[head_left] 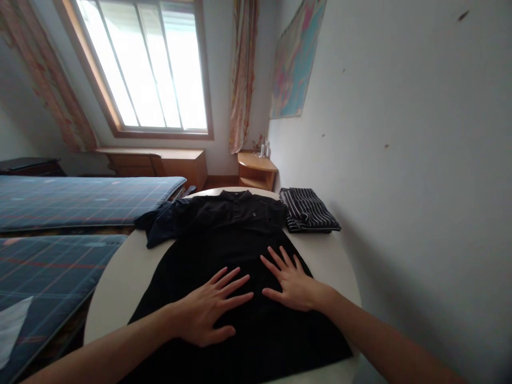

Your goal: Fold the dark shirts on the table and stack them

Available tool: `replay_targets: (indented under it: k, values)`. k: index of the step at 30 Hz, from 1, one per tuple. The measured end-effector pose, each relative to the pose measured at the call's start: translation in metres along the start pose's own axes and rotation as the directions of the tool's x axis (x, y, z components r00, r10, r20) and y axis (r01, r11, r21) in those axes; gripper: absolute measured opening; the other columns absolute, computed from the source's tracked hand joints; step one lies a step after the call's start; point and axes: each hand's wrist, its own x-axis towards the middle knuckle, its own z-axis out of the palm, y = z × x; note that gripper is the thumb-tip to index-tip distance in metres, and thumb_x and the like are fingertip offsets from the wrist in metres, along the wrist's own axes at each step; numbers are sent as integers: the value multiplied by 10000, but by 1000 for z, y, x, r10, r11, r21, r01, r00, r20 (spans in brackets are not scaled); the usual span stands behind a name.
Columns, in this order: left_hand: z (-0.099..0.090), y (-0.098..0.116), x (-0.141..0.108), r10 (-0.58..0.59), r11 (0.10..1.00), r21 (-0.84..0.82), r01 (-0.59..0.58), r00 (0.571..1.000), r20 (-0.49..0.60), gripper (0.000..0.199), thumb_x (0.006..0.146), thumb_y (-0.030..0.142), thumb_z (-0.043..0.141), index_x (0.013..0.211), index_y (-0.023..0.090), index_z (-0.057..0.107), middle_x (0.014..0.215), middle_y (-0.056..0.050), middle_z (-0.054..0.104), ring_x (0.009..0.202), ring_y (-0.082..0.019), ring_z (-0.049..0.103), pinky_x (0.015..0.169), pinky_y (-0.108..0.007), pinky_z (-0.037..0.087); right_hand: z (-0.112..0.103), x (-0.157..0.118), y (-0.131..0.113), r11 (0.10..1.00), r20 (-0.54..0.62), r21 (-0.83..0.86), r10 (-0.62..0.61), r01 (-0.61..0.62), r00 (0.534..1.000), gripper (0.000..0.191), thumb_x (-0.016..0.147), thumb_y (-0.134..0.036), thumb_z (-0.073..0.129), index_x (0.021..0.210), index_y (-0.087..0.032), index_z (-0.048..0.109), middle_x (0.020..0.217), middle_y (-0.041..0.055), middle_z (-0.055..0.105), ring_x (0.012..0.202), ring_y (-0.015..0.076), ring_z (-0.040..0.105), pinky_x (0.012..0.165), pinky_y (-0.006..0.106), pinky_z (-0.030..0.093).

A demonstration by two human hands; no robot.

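A black collared shirt (236, 250) lies spread over the round white table (116, 282), its collar at the far edge and its hem toward me. My left hand (212, 306) rests flat on the middle of the shirt, fingers spread and pointing right. Farther right, my right hand (290, 282) also lies on the cloth with its fingers apart. A small light mark shows on the shirt's chest. Under its left sleeve side sits a dark navy garment (160, 224), partly hidden.
Folded black-and-white striped cloth (310, 209) sits at the table's far right, near the white wall (420, 186). Plaid mattresses (80, 202) are on the left. Beyond the table stand a wooden corner shelf (256, 161) and a low wooden desk (180, 154) below the window.
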Motion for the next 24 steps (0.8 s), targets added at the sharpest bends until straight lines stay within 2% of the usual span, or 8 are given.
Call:
replay_targets:
  k: [4, 7, 11, 13, 15, 18, 21, 24]
  values:
    - [-5, 6, -4, 23, 999, -41, -24, 1000, -21, 711, 838, 381, 661, 1498, 354, 398, 1608, -39, 315, 1472, -352, 272, 1187, -558, 240, 6, -23, -15, 999, 33, 7, 34, -35, 999, 950, 816, -797, 468, 1585, -329, 163, 1662, 99, 42, 1477, 499, -43, 1096, 746, 57]
    - [-7, -12, 3, -91, 996, -31, 87, 981, -169, 409, 947, 332, 525, 1353, 313, 565, 1480, -34, 505, 1385, -258, 428, 1159, -443, 336, -1, -24, -24, 998, 10, -23, 62, -62, 998, 1007, 736, -822, 554, 1558, -293, 313, 1636, 150, 192, 1449, 541, 124, 1087, 726, 154]
    - [-3, -58, 19, -292, 943, 40, 332, 876, -383, 469, 1008, 371, 422, 1465, 271, 462, 1605, -48, 323, 1498, -278, 216, 1203, -491, 243, -19, 1, -32, 994, -84, -97, 43, -51, 996, 807, 850, -727, 498, 1458, -196, 495, 1459, 216, 490, 1316, 438, 449, 1082, 590, 306]
    - [1, -78, 24, -397, 894, 52, 444, 842, -364, 560, 1000, 464, 425, 1522, 269, 378, 1648, -58, 202, 1516, -317, 134, 1200, -525, 222, -23, 21, -32, 993, -124, -116, 21, -35, 992, 738, 926, -669, 405, 1483, -186, 453, 1479, 197, 476, 1347, 386, 431, 1097, 546, 311]
    - [6, -91, 26, -478, 849, 76, 523, 821, -312, 623, 982, 544, 426, 1543, 287, 338, 1653, -55, 170, 1515, -342, 109, 1196, -550, 202, -21, 42, -29, 991, -129, -133, 15, -33, 992, 772, 934, -681, 372, 1539, -202, 354, 1591, 166, 317, 1455, 380, 268, 1147, 565, 223]
    - [11, -98, 21, -518, 820, 115, 560, 813, -266, 620, 981, 577, 397, 1546, 333, 320, 1650, -30, 171, 1513, -348, 105, 1192, -571, 178, -13, 67, -24, 991, -86, -131, -2, -9, 996, 841, 912, -748, 327, 1570, -228, 271, 1642, 139, 187, 1504, 372, 123, 1174, 590, 119]
    - [10, -98, 11, -503, 825, 142, 548, 825, -257, 606, 986, 571, 383, 1544, 342, 321, 1648, -26, 184, 1511, -337, 140, 1189, -552, 199, -10, 83, -24, 988, -134, -149, -63, 43, 989, 890, 872, -798, 346, 1530, -199, 361, 1594, 176, 301, 1486, 364, 191, 1182, 562, 113]
    - [0, -98, 9, -467, 830, 183, 527, 836, -290, 571, 974, 547, 425, 1500, 325, 418, 1597, -43, 344, 1465, -315, 304, 1168, -497, 277, -21, 100, -26, 977, -218, -203, -107, 62, 970, 759, 871, -750, 444, 1352, -176, 569, 1386, 192, 542, 1340, 336, 434, 1162, 505, 205]
